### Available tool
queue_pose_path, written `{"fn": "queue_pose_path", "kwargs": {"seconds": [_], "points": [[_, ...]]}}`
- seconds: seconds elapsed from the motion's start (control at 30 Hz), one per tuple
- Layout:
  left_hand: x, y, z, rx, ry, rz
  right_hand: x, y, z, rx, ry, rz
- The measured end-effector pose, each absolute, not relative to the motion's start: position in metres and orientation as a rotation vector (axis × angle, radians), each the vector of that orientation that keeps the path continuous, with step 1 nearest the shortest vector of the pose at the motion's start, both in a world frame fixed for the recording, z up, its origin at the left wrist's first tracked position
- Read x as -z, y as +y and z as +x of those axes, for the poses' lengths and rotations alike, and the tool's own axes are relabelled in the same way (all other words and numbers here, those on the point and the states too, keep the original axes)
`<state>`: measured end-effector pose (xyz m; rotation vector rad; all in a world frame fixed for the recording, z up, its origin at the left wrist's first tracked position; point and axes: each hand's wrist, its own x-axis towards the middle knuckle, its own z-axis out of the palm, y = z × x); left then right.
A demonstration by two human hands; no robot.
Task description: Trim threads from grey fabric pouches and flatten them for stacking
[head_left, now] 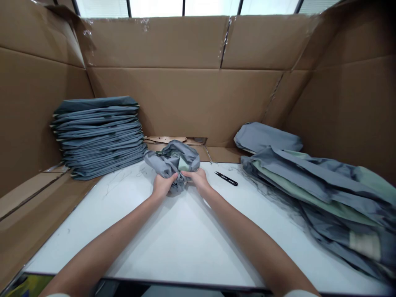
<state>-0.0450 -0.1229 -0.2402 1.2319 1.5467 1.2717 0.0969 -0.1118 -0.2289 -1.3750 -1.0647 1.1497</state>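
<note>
both arms reach straight forward over the table, wrists close together. the left hand [161,185] and the right hand [198,180] each pinch the near edge of a crumpled grey fabric bundle with a pale green lining [173,161], fingers curled into its folds, thumbs on top. the bundle sits on the smooth white tabletop [173,235], towards its far edge. just right of the right hand lies a small black thread snipper [226,178]. to the left stands a neat stack of folded grey fabric pieces [98,136]. on the right sprawls a loose heap of grey and green garments [321,189]. tall brown corrugated cardboard walls [185,99], taped at the seams, enclose it all.
</note>
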Motion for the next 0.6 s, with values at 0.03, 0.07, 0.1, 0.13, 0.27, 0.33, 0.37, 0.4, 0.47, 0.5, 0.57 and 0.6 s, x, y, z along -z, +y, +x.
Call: {"fn": "queue_pose_path", "kwargs": {"seconds": [0.03, 0.07, 0.1, 0.13, 0.27, 0.33, 0.37, 0.4, 0.47, 0.5, 0.57, 0.6], "points": [[0.241, -0.119, -0.044, -1.274, 1.596, 1.243, 0.231, -0.107, 0.097, -1.091, -1.088, -1.436], [0.242, -0.115, -0.043, -1.268, 1.648, 1.252, 0.234, -0.101, 0.097, -1.025, -1.110, -1.504], [0.243, -0.111, -0.042, -1.252, 1.699, 1.263, 0.235, -0.096, 0.097, -0.953, -1.130, -1.578], [0.243, -0.106, -0.042, -1.228, 1.747, 1.277, 0.236, -0.090, 0.096, -0.881, -1.146, -1.652], [0.239, -0.086, -0.044, -1.093, 1.854, 1.365, 0.232, -0.070, 0.096, -0.686, -1.201, -1.887], [0.236, -0.077, -0.046, -1.031, 1.893, 1.393, 0.229, -0.063, 0.095, -0.641, -1.237, -1.946], [0.235, -0.073, -0.046, -1.003, 1.921, 1.399, 0.227, -0.060, 0.095, -0.622, -1.257, -1.960], [0.233, -0.069, -0.046, -0.978, 1.952, 1.403, 0.226, -0.058, 0.094, -0.607, -1.277, -1.965], [0.231, -0.062, -0.045, -0.941, 2.007, 1.409, 0.225, -0.056, 0.090, -0.590, -1.309, -1.960], [0.231, -0.059, -0.045, -0.929, 2.027, 1.412, 0.224, -0.056, 0.088, -0.591, -1.317, -1.953], [0.230, -0.054, -0.047, -0.914, 2.057, 1.406, 0.225, -0.055, 0.081, -0.612, -1.321, -1.924], [0.230, -0.052, -0.050, -0.910, 2.073, 1.395, 0.226, -0.054, 0.077, -0.633, -1.319, -1.899]]}}
